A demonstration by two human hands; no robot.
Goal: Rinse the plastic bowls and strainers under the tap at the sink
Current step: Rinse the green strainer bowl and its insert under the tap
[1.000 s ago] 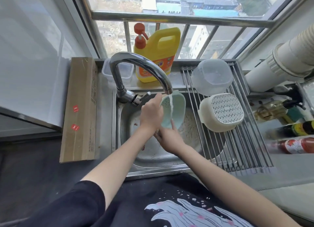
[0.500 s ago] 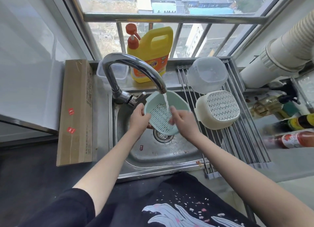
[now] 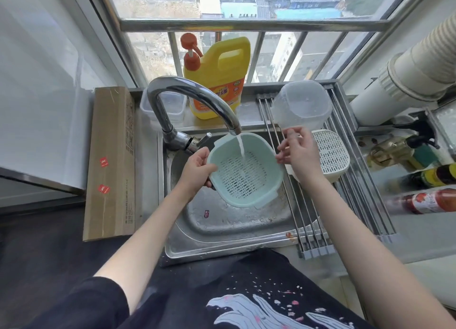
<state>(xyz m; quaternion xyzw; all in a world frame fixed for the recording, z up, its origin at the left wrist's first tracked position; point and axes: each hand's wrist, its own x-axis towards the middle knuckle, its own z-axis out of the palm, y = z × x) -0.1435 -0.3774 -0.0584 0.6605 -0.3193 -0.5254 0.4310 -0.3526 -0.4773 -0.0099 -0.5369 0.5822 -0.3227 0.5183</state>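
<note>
1. Filling the middle of the view, the steel sink lies below the window, its basin wet, with a roll-up drying rack of steel rods across its right side.
2. The curved tap arches over the basin, and a thin stream of water falls from its spout.
3. The green strainer sits tilted under that stream, open side up, above the basin; the water strikes its slotted floor.
4. A clear plastic bowl and a white strainer rest upside down on the rack, to the right of the green one.
5. The left hand reaches in from the lower left, forearm straight, thumb over the strainer's left rim and fingers curled beneath, holding it.
6. The right hand hovers just beside the strainer's right rim with fingers spread and loosely bent, gripping nothing; whether a fingertip touches the rim cannot be told.
</note>
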